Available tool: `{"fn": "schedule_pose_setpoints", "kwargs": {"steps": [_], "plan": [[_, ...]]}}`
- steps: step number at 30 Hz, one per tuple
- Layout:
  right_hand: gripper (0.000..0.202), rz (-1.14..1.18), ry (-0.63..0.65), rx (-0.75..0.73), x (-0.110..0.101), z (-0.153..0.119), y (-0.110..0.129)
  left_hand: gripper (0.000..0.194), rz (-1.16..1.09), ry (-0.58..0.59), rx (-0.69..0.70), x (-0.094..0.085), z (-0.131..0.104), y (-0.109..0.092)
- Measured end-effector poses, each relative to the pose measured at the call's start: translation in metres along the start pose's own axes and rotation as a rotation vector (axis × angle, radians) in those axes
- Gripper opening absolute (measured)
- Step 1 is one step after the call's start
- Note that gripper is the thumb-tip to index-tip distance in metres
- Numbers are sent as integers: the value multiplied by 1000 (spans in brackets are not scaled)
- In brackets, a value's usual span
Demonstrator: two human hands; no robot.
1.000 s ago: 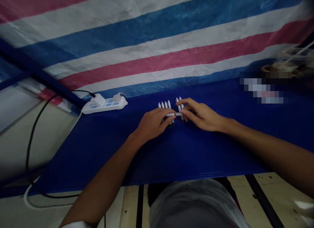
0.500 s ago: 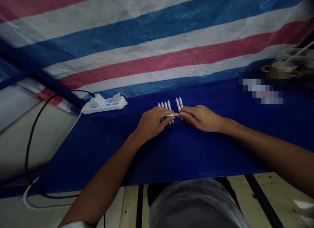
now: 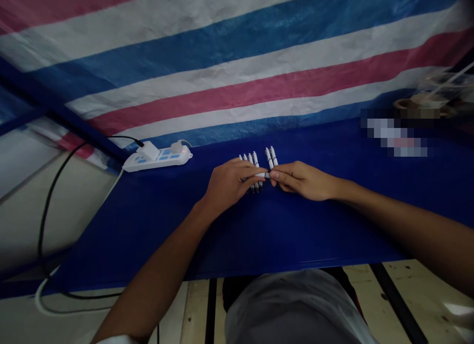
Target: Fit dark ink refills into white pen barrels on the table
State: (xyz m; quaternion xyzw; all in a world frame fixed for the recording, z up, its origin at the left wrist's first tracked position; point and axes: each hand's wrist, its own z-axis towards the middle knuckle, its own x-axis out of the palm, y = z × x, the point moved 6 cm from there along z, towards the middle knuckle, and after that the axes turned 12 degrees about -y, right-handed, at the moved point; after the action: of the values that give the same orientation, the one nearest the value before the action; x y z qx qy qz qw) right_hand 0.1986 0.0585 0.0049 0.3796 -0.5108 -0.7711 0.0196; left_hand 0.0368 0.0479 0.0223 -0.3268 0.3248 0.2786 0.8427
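Note:
A white pen (image 3: 262, 175) lies crosswise between my two hands, above the blue table (image 3: 259, 235). My left hand (image 3: 234, 181) pinches its left part between thumb and fingers. The fingertips of my right hand (image 3: 296, 180) close on its right end. Several white pens (image 3: 256, 158) lie side by side under and behind my left fingers, their dark tips pointing toward me. Two more white pens (image 3: 271, 156) rest next to each other by my right fingertips, their lower ends hidden by that hand.
A white power strip (image 3: 159, 158) with plugs and cables sits at the table's back left. Behind the table hangs a striped sheet (image 3: 237, 97). A blurred, pixelated item (image 3: 396, 136) lies at the back right.
The held pen and both hands have shifted slightly to the right or down. Less of the pen's grey section shows between my fingers, and my right fingertips sit closer to my left ones.

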Motion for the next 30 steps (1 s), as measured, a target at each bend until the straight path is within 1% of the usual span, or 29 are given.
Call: {"fn": "schedule_pose_setpoints", "kwargs": {"steps": [2, 3, 6, 8, 10, 13, 16, 19, 23, 26, 29, 30], "plan": [[40, -11, -49, 1, -4, 1, -1, 21, -82, -48, -156, -3, 3, 9], [38, -11, -77, 9, -6, 1, -2, 23, -149, -75, -254, -4, 3, 16], [33, 27, -129, 46, -8, 1, -4, 29, -457, -153, -537, 0, 0, 33], [31, 36, -120, 56, -6, 1, -3, 32, -671, -220, -668, 6, -2, 38], [33, -3, -86, 39, -2, 1, 0, 38, -795, -301, -746, 11, -5, 39], [39, -101, -59, -20, 1, 0, 6, 46, -820, -416, -770, 12, -8, 41], [38, -129, -118, -53, -4, 0, 8, 47, -783, -488, -732, 6, -9, 44], [36, -154, -157, -65, -9, 0, 6, 41, -775, -462, -692, 4, -7, 46], [35, -225, -148, -123, -9, -1, 6, 47, -825, -457, -657, 4, -5, 46], [36, -250, -146, -233, -6, -4, 11, 49, -841, -437, -640, 6, -5, 45], [47, -334, -116, -403, 3, -10, 19, 48, -832, -404, -662, 10, -5, 44], [48, -378, -107, -463, 6, -12, 22, 49, -827, -390, -678, 12, -6, 43]]}}
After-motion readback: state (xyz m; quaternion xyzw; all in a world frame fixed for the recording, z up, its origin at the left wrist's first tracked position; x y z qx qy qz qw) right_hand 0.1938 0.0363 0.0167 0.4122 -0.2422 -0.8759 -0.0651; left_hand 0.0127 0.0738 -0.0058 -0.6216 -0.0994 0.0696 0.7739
